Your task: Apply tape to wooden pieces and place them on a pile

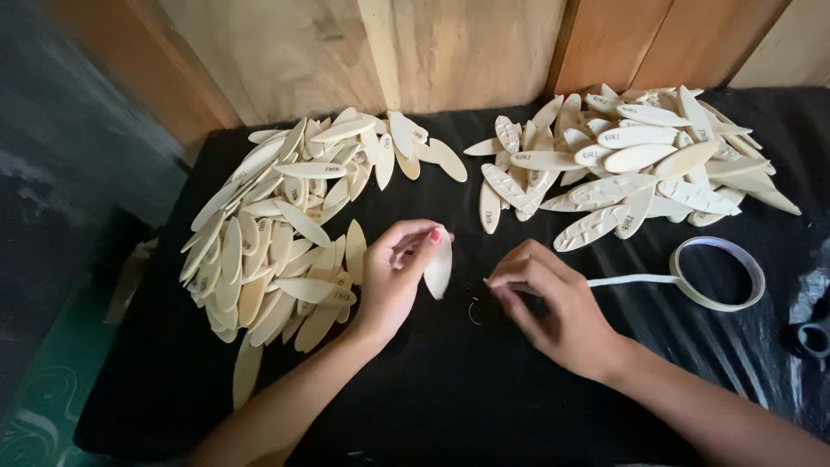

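My left hand (393, 277) pinches one pale oval wooden piece (439, 266) upright between thumb and fingers, just above the black cloth. My right hand (549, 303) is a little to its right, fingers pinched on the end of a white tape strip (631, 280) that runs right to a tape roll (719, 273) lying flat. A large pile of oval wooden pieces (277, 233) lies left of my left hand. A second pile of oval pieces (631, 164), several with dark markings, lies at the back right.
A black cloth (450, 389) covers the work surface. A small thin ring (474, 311) lies on it between my hands. Wooden boards (415, 52) stand behind. A dark grey object (814, 337) sits at the right edge. The surface drops off at left.
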